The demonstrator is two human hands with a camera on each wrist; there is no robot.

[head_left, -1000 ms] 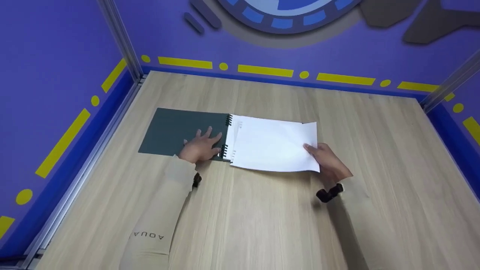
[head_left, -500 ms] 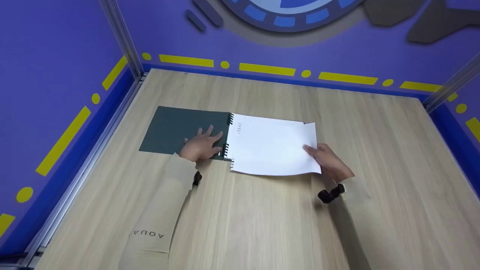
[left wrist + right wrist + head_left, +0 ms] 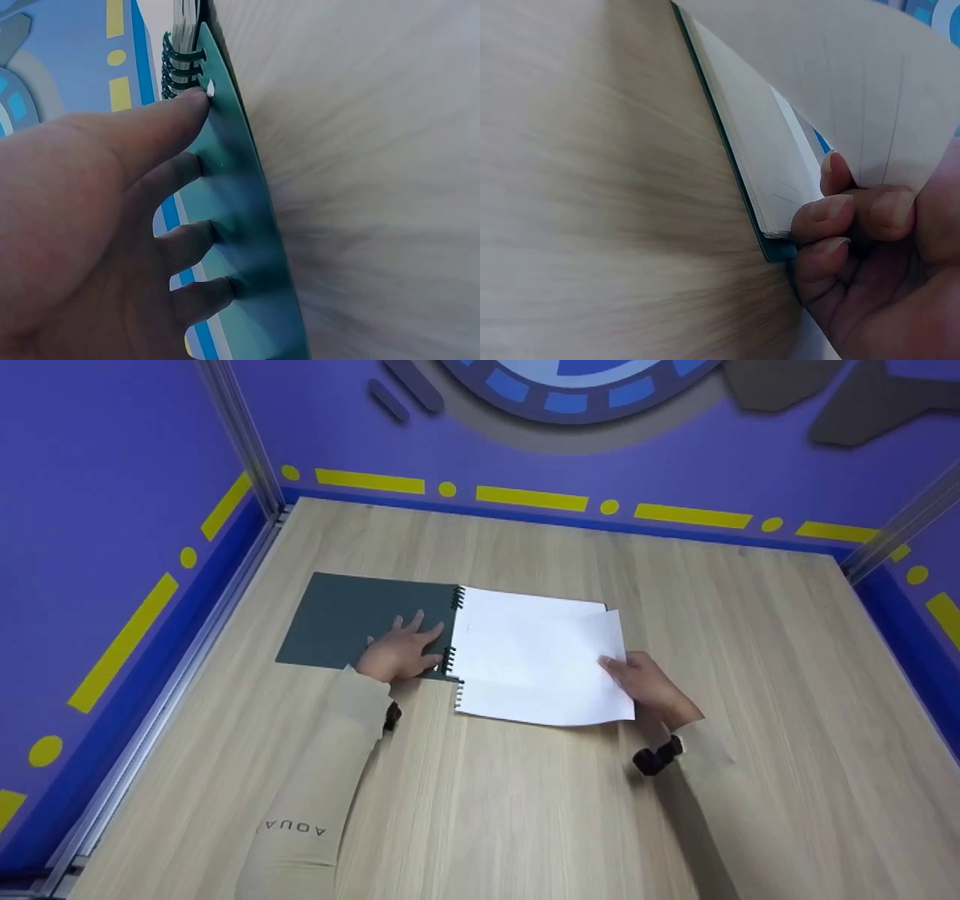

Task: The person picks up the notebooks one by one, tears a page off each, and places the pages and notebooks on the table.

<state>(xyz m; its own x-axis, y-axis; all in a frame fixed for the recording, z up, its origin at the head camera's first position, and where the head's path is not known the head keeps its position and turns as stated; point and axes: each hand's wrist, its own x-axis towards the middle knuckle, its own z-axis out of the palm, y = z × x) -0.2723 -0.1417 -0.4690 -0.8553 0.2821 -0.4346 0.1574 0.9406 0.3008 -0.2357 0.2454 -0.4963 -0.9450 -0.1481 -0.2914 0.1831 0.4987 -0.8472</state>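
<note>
A spiral notebook lies open on the table, its dark green cover point(image 3: 352, 615) folded out to the left of the black coil point(image 3: 458, 598). My left hand point(image 3: 401, 652) rests spread on that cover beside the coil; the left wrist view shows its thumb point(image 3: 169, 124) at the coil's lower end. Between thumb and fingers my right hand point(image 3: 649, 682) pinches the right edge of a loose white sheet point(image 3: 536, 682). A row of torn holes runs down the sheet's left edge, which sticks out below the notebook. Under the raised sheet, the right wrist view shows the page stack point(image 3: 757, 157).
The light wooden table point(image 3: 525, 810) carries the notebook near its middle. Blue-purple panels point(image 3: 360, 442) with yellow dashes stand at the back and both sides. A metal post point(image 3: 244, 435) rises at the back left corner.
The sheet in my right hand has come off the coil and slid toward me, lower edge now well past the notebook. My right hand moved slightly nearer; my left hand stayed on the cover.
</note>
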